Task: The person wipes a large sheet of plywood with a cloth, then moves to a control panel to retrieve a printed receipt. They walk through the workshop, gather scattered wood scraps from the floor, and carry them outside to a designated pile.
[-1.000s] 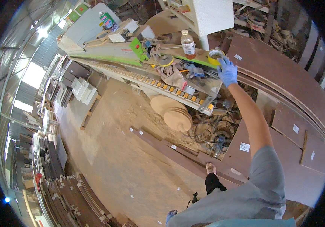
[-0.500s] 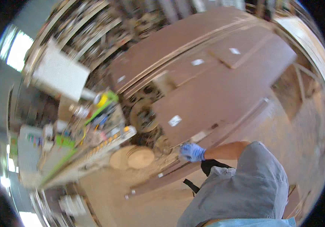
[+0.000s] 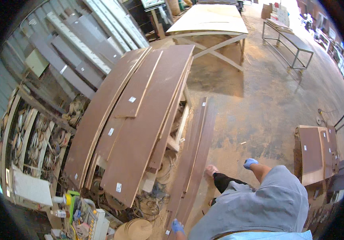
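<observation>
My left hand (image 3: pixel 177 226), in a blue-and-white glove, is at the lower edge, beside the near end of long brown strips (image 3: pixel 188 176) on the floor. Its fingers look stretched and apart, and I see nothing in them. My right hand (image 3: pixel 250 163), gloved the same way, hangs over the floor to the right of my legs. Its fingers are curled closed, with nothing visible in them. To the left of the strips, large brown boards (image 3: pixel 140 148) with small white labels lie stacked on a wooden support (image 3: pixel 184 120).
Round wooden discs (image 3: pixel 134 231) and a cluttered bench (image 3: pixel 88 220) are at lower left. Shelves (image 3: pixel 38 136) and leaning panels (image 3: pixel 76 52) line the wall. A pale-topped table (image 3: pixel 208 20) and metal-framed table (image 3: pixel 292 40) stand farther off. Brown boards (image 3: pixel 312 148) are at right.
My view has swung right, bringing the far tables and right-hand boards in. My right hand has moved away from the brown boards, out over the floor; my left hand has come into view.
</observation>
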{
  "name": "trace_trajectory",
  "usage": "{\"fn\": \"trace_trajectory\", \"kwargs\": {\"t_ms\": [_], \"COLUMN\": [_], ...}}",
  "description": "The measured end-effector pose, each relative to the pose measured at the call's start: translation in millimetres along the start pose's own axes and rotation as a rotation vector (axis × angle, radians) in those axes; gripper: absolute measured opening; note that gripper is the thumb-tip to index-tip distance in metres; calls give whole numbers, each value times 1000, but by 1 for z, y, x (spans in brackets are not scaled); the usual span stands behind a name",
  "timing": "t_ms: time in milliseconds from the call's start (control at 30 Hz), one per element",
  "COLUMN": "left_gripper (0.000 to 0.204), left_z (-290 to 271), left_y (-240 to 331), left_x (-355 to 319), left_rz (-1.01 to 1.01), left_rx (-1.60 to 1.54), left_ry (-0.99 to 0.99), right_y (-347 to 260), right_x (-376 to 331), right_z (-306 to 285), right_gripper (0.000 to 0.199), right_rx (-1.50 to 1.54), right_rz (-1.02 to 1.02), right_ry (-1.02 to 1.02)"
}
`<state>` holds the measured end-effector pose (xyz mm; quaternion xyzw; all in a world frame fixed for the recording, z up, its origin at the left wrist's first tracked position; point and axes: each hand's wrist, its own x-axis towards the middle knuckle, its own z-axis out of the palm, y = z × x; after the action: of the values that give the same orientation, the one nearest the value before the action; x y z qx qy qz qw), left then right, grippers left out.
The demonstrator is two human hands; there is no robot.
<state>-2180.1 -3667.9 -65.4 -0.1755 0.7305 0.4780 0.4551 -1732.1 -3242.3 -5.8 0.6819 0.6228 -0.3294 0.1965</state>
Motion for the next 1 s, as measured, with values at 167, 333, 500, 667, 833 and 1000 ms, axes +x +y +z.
{"fn": "trace_trajectory", "kwargs": {"t_ms": [167,333,500,667,833,1000], "left_gripper": [22,29,37,40,34,38], "left_z": [176,372,555,699,780,836], "left_y": [30,48,59,119,201,266], "left_x": [5,-1,3,-10,-20,41], "left_rz": [189,468,509,636,605,503], "left_rx": [337,923,1207,1145,1180,1544], "left_ry": [-240,-441,-669,-679,-652,-685], "right_y": [101,171,212,209,155,121], "right_x": [39,69,104,173,270,368], "right_z": [-12,-54,-153,-219,-299,-383], "right_gripper": [37,42,42,45,41,38], "right_rx": [115,235,471,490,781,1042], "right_rz": [-115,-120,-48,3,-20,1], "right_ry": [-104,-69,60,76,42,131]}}
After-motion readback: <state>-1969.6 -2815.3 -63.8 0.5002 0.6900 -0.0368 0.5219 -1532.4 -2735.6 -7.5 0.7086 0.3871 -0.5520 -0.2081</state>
